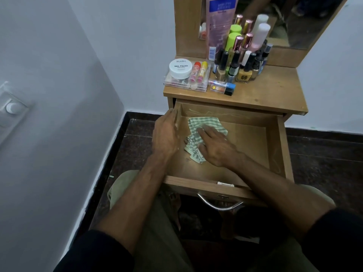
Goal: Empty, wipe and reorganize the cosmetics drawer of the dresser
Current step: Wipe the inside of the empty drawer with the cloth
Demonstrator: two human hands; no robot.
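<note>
The wooden drawer [275,146] of the dresser is pulled out, and only a cloth lies inside it. My right hand [216,146] presses flat on the green-and-white checked cloth [204,122] on the drawer's floor near its left side. My left hand [167,134] rests on the drawer's left wall, fingers laid over the rim. On the dresser top [275,91] stand the cosmetics: a white nail polish jar [180,68] on a clear case [186,83], two lip balm sticks [198,72], several nail polish bottles [243,73], and a tall pink tube [220,22].
A mirror [294,20] rises behind the cosmetics. The dresser stands in a corner, a white wall on the left with a switch plate [11,108]. Dark stone floor [324,154] lies on both sides. A metal handle [218,205] hangs from the drawer front above my knees.
</note>
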